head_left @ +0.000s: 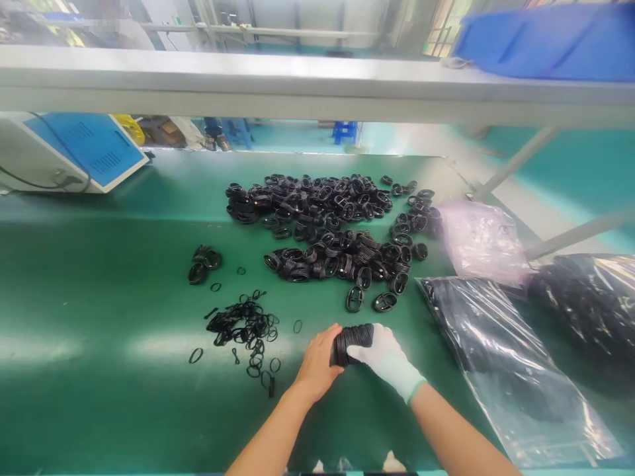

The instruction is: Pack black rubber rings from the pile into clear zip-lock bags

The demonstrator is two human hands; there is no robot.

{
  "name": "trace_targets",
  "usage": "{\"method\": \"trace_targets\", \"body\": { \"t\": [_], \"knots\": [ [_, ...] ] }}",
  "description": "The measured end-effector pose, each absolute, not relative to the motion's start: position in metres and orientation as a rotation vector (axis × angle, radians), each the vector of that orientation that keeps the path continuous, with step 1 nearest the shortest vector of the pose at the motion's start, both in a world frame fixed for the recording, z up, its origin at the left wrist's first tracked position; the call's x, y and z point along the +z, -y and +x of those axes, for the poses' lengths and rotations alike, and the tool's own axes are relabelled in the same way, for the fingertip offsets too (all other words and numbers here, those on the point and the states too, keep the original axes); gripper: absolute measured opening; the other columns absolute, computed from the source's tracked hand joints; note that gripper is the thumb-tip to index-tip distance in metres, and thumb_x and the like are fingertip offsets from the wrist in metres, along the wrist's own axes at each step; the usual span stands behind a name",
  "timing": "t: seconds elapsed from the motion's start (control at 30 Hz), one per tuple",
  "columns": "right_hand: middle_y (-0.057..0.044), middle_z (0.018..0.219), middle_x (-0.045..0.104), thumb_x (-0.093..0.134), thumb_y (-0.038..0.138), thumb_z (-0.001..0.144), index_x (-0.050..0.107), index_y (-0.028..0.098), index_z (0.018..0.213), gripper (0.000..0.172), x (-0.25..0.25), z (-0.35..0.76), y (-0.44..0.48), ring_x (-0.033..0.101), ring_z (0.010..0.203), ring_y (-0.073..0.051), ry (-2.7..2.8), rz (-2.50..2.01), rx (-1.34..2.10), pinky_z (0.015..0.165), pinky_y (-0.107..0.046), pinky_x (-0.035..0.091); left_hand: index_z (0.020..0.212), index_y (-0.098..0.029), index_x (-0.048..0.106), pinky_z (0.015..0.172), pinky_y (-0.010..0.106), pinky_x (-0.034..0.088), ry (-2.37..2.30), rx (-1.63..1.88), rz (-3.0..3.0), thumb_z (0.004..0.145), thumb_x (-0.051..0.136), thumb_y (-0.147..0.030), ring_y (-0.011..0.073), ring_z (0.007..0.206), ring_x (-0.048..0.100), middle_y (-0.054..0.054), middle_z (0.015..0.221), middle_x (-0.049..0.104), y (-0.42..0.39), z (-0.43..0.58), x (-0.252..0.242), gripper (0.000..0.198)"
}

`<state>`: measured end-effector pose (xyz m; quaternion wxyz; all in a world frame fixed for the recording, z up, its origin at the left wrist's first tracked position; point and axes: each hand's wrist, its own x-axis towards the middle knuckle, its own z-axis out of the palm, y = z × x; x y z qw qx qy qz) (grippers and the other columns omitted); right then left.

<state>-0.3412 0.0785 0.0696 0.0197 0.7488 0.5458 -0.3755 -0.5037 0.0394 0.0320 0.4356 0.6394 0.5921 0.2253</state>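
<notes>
Near the front of the green table, a black ribbed coil bundle (353, 344) is between my two hands. My left hand (320, 362), bare, grips its left end with thumb and fingers. On the bundle's right side, my right hand (385, 357), in a white glove, is wrapped round it. Beyond the hands lies a large pile of black coiled bundles (322, 205), with two single coils (385, 302) at its near edge. To the left is a heap of small black bands (243, 322), with several loose ones around it.
Clear plastic bags (510, 357) lie at the right, beside a pinkish bag (483, 241) and a dark bagged bundle (590, 304). A blue and white machine (94, 149) stands back left. A white shelf beam (297, 89) crosses above, holding a blue bin (550, 39).
</notes>
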Motion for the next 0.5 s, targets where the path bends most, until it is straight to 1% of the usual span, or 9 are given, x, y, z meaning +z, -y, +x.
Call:
{"method": "trace_targets", "body": {
  "t": [0.13, 0.27, 0.37, 0.43, 0.5],
  "knots": [
    [-0.013, 0.109, 0.047, 0.062, 0.048, 0.056, 0.043, 0.016, 0.112, 0.067, 0.075, -0.341, -0.074, 0.050, 0.102, -0.028, -1.787, 2.320, -1.117, 0.081, -0.036, 0.041, 0.127, -0.031, 0.036, 0.104, 0.043, 0.024, -1.537, 0.547, 1.607, 0.059, 0.062, -0.008, 0.0217, 0.123, 0.033, -0.001, 0.135, 0.038, -0.029, -0.492, 0.030, 0.076],
    [-0.015, 0.109, 0.048, 0.065, 0.046, 0.053, 0.043, 0.015, 0.113, 0.072, 0.075, -0.340, -0.068, 0.048, 0.104, -0.031, -1.896, 2.292, -1.006, 0.083, -0.038, 0.040, 0.129, -0.028, 0.033, 0.103, 0.044, 0.025, -1.633, 0.626, 1.597, 0.059, 0.062, -0.008, 0.0224, 0.123, 0.033, 0.002, 0.135, 0.038, -0.014, -0.478, 0.026, 0.079],
    [-0.015, 0.110, 0.049, 0.064, 0.046, 0.054, 0.043, 0.014, 0.115, 0.073, 0.071, -0.339, -0.064, 0.048, 0.104, -0.030, -1.929, 2.273, -1.002, 0.082, -0.038, 0.040, 0.130, -0.029, 0.031, 0.101, 0.042, 0.028, -1.637, 0.680, 1.539, 0.057, 0.067, -0.013, 0.0230, 0.121, 0.036, 0.002, 0.133, 0.040, -0.009, -0.475, 0.025, 0.084],
    [-0.016, 0.110, 0.049, 0.064, 0.047, 0.055, 0.042, 0.014, 0.117, 0.074, 0.069, -0.335, -0.064, 0.049, 0.103, -0.030, -1.941, 2.268, -0.999, 0.081, -0.038, 0.040, 0.129, -0.029, 0.033, 0.101, 0.042, 0.029, -1.635, 0.703, 1.515, 0.055, 0.070, -0.016, 0.0235, 0.119, 0.037, 0.003, 0.131, 0.042, -0.008, -0.475, 0.025, 0.084],
    [-0.015, 0.109, 0.052, 0.060, 0.048, 0.059, 0.043, 0.014, 0.117, 0.070, 0.069, -0.326, -0.067, 0.051, 0.101, -0.029, -1.989, 2.232, -1.015, 0.080, -0.037, 0.041, 0.127, -0.029, 0.036, 0.100, 0.043, 0.030, -1.638, 0.735, 1.511, 0.055, 0.071, -0.017, 0.0237, 0.118, 0.038, 0.003, 0.129, 0.043, -0.008, -0.475, 0.025, 0.082]
  ]
}}
